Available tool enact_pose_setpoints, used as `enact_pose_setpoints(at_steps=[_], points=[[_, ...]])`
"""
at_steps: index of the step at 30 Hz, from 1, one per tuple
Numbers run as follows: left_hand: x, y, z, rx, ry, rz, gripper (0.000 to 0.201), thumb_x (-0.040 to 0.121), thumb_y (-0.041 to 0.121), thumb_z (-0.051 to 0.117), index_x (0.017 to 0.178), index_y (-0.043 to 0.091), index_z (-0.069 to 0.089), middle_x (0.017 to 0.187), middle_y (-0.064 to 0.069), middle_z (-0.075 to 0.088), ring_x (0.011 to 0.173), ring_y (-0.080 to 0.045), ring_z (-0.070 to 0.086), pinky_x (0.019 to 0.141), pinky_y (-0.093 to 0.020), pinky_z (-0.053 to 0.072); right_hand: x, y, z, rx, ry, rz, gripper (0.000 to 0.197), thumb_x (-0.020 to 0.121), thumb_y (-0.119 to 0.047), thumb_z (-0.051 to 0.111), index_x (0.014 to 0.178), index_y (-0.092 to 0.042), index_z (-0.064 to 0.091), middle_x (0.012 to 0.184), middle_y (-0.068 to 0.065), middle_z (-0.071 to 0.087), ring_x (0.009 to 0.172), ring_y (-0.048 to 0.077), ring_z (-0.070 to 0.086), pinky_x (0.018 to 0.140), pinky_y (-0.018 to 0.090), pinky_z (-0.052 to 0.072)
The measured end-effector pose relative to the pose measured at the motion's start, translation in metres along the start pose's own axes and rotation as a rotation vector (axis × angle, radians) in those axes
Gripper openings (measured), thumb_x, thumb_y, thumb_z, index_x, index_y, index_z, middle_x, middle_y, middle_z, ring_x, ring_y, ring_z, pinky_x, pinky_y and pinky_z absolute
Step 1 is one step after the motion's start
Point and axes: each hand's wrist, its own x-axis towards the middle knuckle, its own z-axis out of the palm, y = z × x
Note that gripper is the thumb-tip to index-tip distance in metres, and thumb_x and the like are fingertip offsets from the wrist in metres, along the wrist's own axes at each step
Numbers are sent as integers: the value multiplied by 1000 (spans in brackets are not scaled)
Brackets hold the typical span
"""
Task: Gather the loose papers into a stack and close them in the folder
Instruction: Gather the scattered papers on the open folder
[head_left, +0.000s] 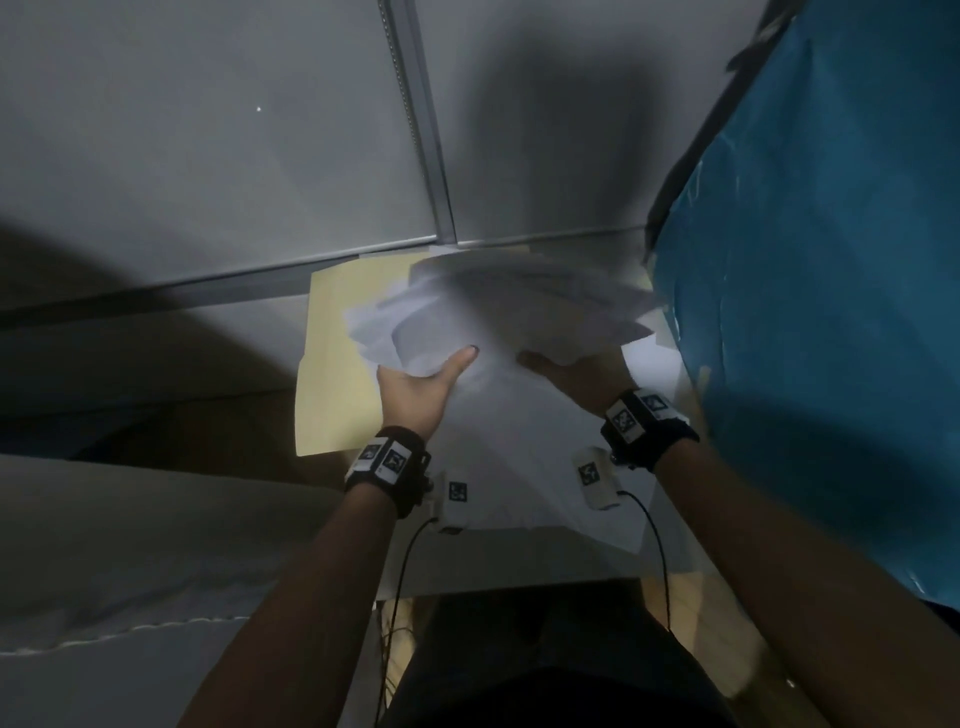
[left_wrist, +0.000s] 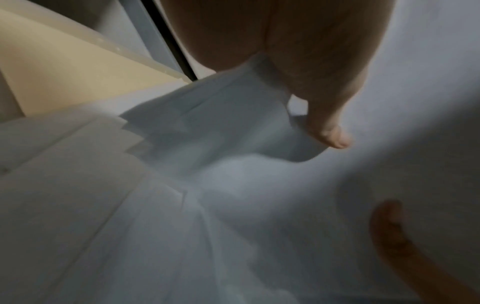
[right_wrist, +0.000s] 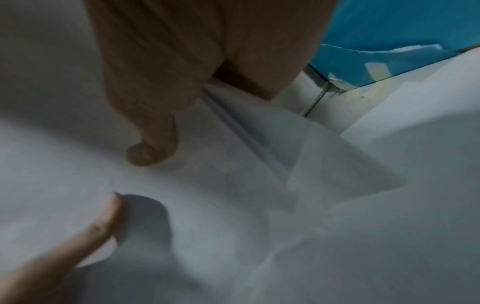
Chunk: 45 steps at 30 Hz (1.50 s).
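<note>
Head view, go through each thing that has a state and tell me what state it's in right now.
White loose papers: bunched unevenly, edges not aligned, lifted off the desk between both hands.
Cream manila folder: lying open and flat beneath the papers.
Left hand: grips the bunch's left edge, thumb on top.
Right hand: grips the bunch's right edge, thumb on top.

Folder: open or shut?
Open. The folder lies flat, its manila inside exposed, with the papers held above it, not enclosed.
</note>
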Motion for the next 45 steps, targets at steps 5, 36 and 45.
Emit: enact_pose_setpoints(at_steps=[5, 36, 45], points=[[-2, -9, -11, 62, -142, 76, 42, 70, 32, 108, 103, 31, 82, 99, 22, 84, 95, 11, 79, 103, -29, 63, -7, 5, -2, -72, 22, -33, 57, 69, -29, 96, 116, -17, 66, 102, -14, 64, 89, -7, 61, 75, 3, 51], [10, -16, 12, -46, -2, 142, 94, 63, 47, 109, 139, 9, 67, 126, 5, 77, 115, -12, 76, 96, -22, 63, 0, -12, 12, 92, 59, -63, 40, 74, -22, 94, 88, -30, 57, 90, -21, 59, 73, -23, 60, 63, 8, 55], [9, -37, -3, -59, 48, 154, 52, 81, 18, 101, 124, 0, 78, 113, -2, 79, 106, -23, 76, 74, -2, 57, -18, 44, -6, -127, 86, 77, 78, 70, -66, 83, 136, -30, 59, 129, -10, 64, 115, 11, 59, 95, 32, 52]])
